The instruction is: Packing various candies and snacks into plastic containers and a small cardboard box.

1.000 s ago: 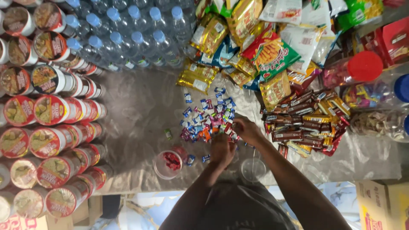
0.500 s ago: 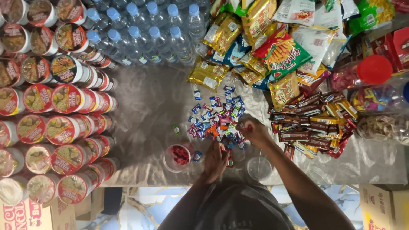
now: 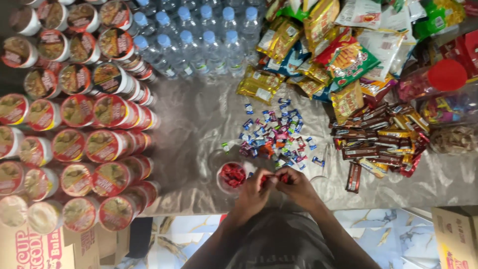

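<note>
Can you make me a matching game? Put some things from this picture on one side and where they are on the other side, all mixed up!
Things:
1. noodle cups
2. water bottles
3. chocolate bars
4. red sweets

Places:
A. at the top, in the middle
B. between the fingers of the left hand and right hand
C. stacked along the left side
D. piled on the right, below the snack bags

Pairs: 1-C, 2-A, 3-D, 4-B
</note>
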